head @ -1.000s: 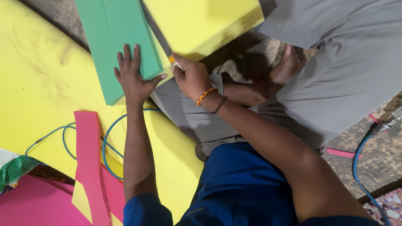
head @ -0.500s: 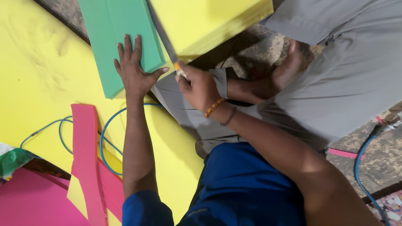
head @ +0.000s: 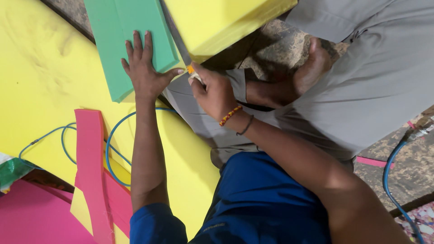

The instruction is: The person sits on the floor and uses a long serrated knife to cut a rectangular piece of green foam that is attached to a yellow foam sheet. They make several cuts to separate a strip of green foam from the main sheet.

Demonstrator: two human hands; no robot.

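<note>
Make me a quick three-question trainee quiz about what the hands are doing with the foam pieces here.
1. True or false: the left hand lies flat, fingers spread, on the green rectangular foam block.
2. What does the right hand grip? A) the blue cable B) a small orange-tipped tool C) the pink foam strip
3. What colour is the large foam sheet under the green block?

Key: 1 true; 2 B; 3 yellow.

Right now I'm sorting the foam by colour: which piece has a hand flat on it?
The green foam block. The left hand lies palm-down on it, fingers spread. The yellow block beside it and the pink strip go untouched.
</note>
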